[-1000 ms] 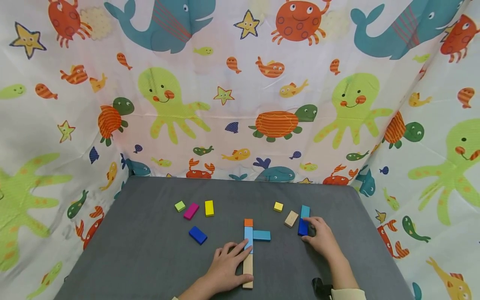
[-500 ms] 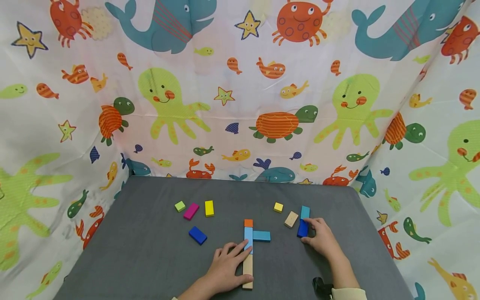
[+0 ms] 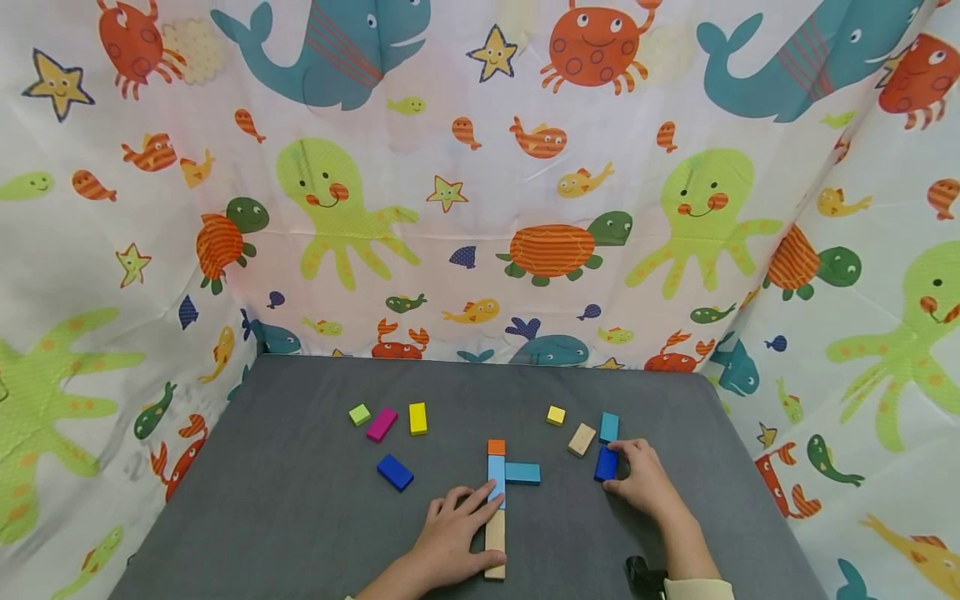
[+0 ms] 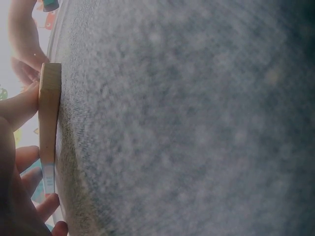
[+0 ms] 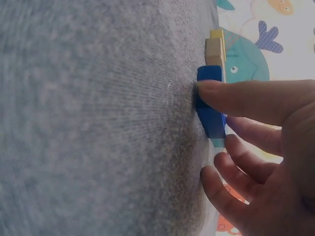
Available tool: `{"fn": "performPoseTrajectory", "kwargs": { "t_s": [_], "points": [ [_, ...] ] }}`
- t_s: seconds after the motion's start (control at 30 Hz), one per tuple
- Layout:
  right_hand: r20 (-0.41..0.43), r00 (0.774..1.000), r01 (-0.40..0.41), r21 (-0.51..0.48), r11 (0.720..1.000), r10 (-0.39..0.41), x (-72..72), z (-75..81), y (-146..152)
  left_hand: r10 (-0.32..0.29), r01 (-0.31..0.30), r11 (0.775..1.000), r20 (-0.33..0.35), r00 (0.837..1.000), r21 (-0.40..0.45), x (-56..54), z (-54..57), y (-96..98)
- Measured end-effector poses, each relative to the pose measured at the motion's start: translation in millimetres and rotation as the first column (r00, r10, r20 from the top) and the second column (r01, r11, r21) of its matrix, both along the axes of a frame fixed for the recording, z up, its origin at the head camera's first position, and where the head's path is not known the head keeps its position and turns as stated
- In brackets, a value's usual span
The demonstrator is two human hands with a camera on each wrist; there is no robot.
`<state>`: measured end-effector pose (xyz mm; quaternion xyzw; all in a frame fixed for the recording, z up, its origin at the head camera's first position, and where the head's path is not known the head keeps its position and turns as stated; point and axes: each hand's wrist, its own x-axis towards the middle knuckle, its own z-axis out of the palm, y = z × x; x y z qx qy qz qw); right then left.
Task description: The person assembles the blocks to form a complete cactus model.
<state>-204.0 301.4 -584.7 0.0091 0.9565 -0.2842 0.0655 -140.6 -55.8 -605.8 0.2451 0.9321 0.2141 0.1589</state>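
1. While pinching the dark blue block point(image 3: 606, 463) between thumb and fingers of the right hand point(image 3: 645, 479), mind the loose teal block point(image 3: 610, 427) just past the far end. Low on the grey table point(image 3: 300, 517), right of the middle row, btw.
2. Not really gripping with the left hand point(image 3: 453, 533), just resting spread fingers on the light blue block point(image 3: 497, 467) and thumb on the tan bar point(image 3: 495, 522).
3. Could easily bump the loose teal block or small tan block point(image 3: 581, 439) if swinging far or left. Could also skew the row by shifting the left hand, probably knocking off the teal side block point(image 3: 522, 474).
4. Tons of room near and between hands. Nowhere near tipping over the right edge, either.
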Motion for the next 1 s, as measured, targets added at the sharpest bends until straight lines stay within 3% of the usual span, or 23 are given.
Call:
{"fn": "performPoseTrajectory", "kwargs": {
  "t_s": [0.4,1.0],
  "points": [
    [-0.027,0.999,-0.041,0.009,0.999,0.041,2.3,2.0,0,0.001,-0.001,1.0,-0.006,1.0,0.028,-3.1,-10.0,-1.5],
    [-0.128,0.982,-0.147,-0.042,0.988,0.14,-1.5,25.5,-17,-0.006,0.006,1.0,0.013,1.0,0.026,-1.6,-1.6,-1.2]
  ]
}}
